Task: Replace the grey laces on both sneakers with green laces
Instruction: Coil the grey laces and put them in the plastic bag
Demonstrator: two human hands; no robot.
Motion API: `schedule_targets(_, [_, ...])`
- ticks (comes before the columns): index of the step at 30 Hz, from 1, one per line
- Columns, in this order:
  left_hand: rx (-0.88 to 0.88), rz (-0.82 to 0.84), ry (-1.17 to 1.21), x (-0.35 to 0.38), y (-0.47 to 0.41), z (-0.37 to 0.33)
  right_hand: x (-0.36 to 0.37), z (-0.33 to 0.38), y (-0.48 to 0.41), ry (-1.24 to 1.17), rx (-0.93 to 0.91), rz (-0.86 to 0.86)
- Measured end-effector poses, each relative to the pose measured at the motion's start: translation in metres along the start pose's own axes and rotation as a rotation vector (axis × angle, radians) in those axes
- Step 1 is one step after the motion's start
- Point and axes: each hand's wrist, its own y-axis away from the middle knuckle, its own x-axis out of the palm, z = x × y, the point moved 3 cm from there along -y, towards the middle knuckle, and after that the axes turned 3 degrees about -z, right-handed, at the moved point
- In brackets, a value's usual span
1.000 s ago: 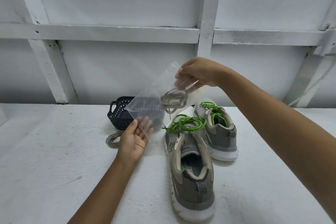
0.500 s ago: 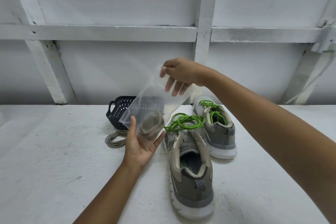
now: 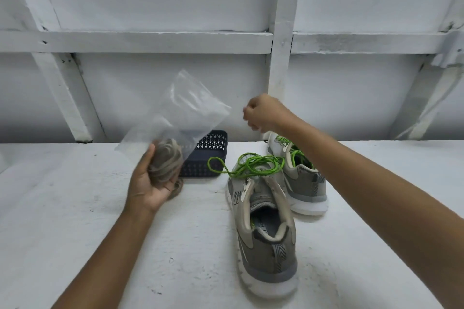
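Note:
My left hand grips the lower end of a clear plastic bag with a bundle of grey lace inside it. Another grey lace peeks out on the table under that hand. My right hand hovers to the right of the bag's top, fingers curled, holding nothing. Two grey sneakers stand on the table: the near sneaker with a loose green lace piled on its front, and the far sneaker threaded with a green lace.
A dark blue perforated basket sits behind the bag, near the wall. The white table runs back to a white panelled wall with beams.
My right hand dropped the grey lace into the bag, let go of its top and pulled away to the right. My left hand closed around the bag's bottom and the lace.

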Motion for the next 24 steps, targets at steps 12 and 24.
schedule_targets(12, [0.126,-0.058,0.011,-0.044,0.005,-0.047,0.15,0.074,0.029,0.418,-0.598,0.601])
schedule_targets(24, [0.106,-0.058,0.032,-0.05,0.003,-0.046,0.198,0.059,0.015,0.477,-0.505,0.487])
